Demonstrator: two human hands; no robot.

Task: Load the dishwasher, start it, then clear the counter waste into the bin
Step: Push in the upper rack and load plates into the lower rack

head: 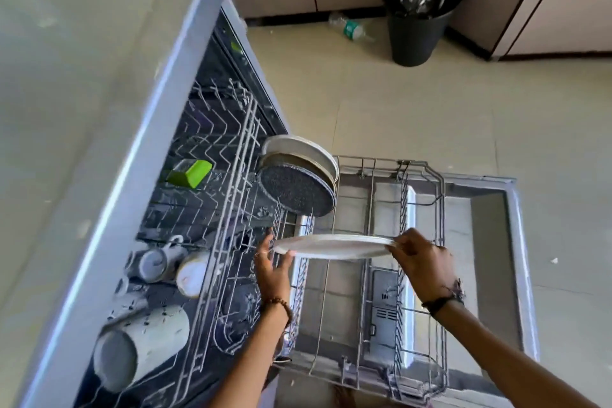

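Observation:
I hold a white plate (331, 246) edge-on over the pulled-out lower rack (427, 175) of the open dishwasher. My left hand (271, 267) grips its left rim and my right hand (422, 263) pinches its right rim. Standing upright in the rack's far left part are a dark speckled plate (294, 190) and two lighter plates (304, 149). The upper rack (231, 156) holds several mugs (155, 262), a large white cup (139, 344) lying on its side and a green container (190, 172). The black bin (417, 16) with a black liner stands across the floor.
The dishwasher door (490, 242) lies open flat under the lower rack. A grey counter (66, 109) fills the left side. A plastic bottle (352, 28) lies on the tiled floor next to the bin, beside beige cabinet fronts.

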